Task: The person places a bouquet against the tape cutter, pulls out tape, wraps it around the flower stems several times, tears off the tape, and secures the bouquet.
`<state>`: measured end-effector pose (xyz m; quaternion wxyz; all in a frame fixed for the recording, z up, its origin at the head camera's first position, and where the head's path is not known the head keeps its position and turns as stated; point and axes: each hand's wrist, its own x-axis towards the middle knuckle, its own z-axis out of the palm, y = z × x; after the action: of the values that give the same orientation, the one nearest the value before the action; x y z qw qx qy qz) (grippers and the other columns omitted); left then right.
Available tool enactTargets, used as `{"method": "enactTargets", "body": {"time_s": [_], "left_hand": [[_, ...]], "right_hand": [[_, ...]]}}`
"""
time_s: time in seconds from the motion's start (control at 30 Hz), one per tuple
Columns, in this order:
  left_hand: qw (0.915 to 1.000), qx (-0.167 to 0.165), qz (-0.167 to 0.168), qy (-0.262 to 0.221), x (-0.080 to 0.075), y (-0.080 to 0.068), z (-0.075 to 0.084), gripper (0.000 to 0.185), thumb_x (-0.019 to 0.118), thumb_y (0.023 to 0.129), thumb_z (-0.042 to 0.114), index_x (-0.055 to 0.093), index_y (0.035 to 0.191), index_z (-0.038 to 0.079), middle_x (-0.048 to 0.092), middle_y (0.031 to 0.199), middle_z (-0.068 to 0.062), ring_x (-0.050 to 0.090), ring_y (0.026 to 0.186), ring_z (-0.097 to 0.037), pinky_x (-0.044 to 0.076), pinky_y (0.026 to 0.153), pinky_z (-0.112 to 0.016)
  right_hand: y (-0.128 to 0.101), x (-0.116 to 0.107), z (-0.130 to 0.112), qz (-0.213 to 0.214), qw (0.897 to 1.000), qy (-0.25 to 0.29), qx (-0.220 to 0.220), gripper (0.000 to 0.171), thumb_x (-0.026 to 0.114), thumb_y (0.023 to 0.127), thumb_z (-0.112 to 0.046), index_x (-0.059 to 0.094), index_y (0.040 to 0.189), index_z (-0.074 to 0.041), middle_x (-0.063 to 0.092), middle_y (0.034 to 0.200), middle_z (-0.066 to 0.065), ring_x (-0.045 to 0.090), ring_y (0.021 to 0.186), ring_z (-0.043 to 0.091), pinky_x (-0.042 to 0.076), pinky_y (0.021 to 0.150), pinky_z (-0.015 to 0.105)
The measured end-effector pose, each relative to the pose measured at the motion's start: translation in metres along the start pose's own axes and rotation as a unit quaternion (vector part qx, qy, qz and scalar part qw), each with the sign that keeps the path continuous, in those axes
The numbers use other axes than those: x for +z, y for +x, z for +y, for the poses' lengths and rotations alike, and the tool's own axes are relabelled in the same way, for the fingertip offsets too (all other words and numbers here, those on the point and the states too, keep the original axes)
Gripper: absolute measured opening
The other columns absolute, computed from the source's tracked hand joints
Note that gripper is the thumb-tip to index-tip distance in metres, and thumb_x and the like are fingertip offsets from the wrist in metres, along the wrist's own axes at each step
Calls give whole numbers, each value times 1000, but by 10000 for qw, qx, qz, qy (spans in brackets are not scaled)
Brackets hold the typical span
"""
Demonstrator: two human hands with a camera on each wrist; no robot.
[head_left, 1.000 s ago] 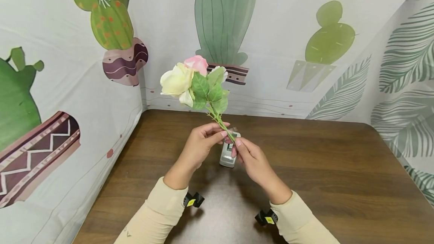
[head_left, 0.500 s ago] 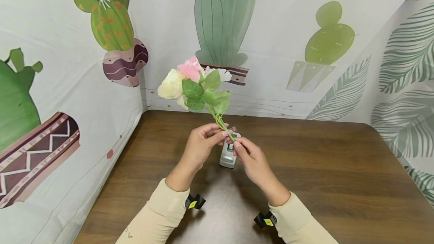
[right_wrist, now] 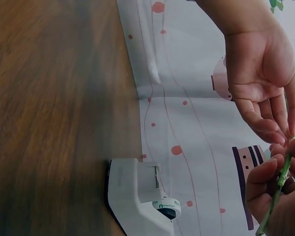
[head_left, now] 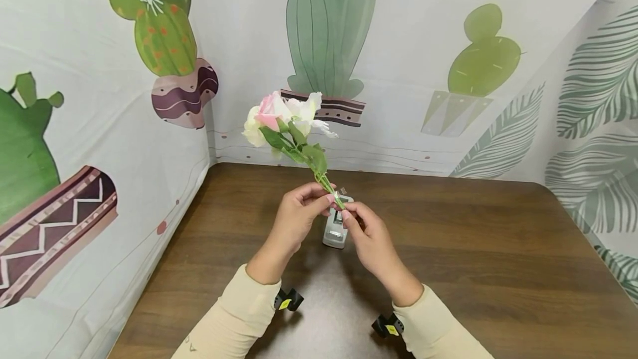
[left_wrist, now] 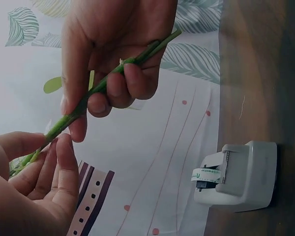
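A small bunch of artificial flowers point(head_left: 286, 118) leans up and left over the table, with cream, pink and white blooms and green leaves. My left hand point(head_left: 299, 212) pinches its green stems point(left_wrist: 96, 88) between thumb and fingers. Lower down, my right hand point(head_left: 371, 237) grips the stem ends, its fingers curled round them in the left wrist view. Beside the stems a small clear strip point(head_left: 343, 190) sticks out; whether it is joined to them I cannot tell. Below and behind the hands stands a grey tape dispenser point(head_left: 335, 234), partly covered by fingers in the head view.
The dark wooden table point(head_left: 473, 254) meets a white cloth backdrop point(head_left: 399, 26) printed with cacti and leaves at the back and left. Black wrist cameras point(head_left: 289, 299) hang from the cream sleeves point(head_left: 239, 309). The dispenser's tape roll point(right_wrist: 167, 205) shows in the right wrist view.
The flower bunch has turned about its stems: the cream bloom has gone behind, while the pink and white blooms have come to the front. Both hands stay almost in place.
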<state>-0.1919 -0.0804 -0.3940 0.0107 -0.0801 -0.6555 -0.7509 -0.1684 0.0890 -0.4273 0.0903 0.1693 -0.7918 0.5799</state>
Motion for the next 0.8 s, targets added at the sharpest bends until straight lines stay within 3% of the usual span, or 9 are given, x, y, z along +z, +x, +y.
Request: {"method": "enactTargets", "body": {"time_s": [0.2, 0.4, 0.6, 0.8], "left_hand": [[9998, -10, 109, -156, 3, 0, -2, 26, 68, 92, 0, 68, 116, -8, 72, 90, -3, 69, 76, -16, 58, 69, -24], [9996, 19, 139, -253, 5, -1, -4, 27, 67, 91, 0, 68, 117, -6, 70, 86, 0, 68, 75, -14, 58, 70, -25], [9992, -79, 127, -358, 5, -2, -3, 27, 67, 92, -2, 66, 118, -7, 71, 89, -1, 69, 74, -12, 60, 73, -29], [9990, -59, 53, -450, 5, -1, -4, 29, 68, 91, -3, 66, 119, -9, 73, 94, -7, 69, 78, -11, 61, 76, -27]], "right_hand": [[0, 2, 0, 65, 9998, -47, -188, 16, 57, 103, -16, 66, 112, -6, 58, 82, 9, 51, 58, 10, 45, 51, 23], [-2, 4, 0, 35, 9996, 220, -174, 13, 58, 102, -9, 63, 113, -5, 55, 76, 13, 51, 50, 18, 44, 43, 24], [-2, 4, 2, 132, 9997, 102, -193, 11, 59, 102, -11, 63, 112, -8, 58, 79, 11, 51, 57, 11, 44, 50, 21], [-1, 3, 1, 141, 9994, -1, -303, 11, 58, 103, -15, 62, 111, -9, 65, 83, 13, 54, 62, 16, 45, 56, 21]]}}
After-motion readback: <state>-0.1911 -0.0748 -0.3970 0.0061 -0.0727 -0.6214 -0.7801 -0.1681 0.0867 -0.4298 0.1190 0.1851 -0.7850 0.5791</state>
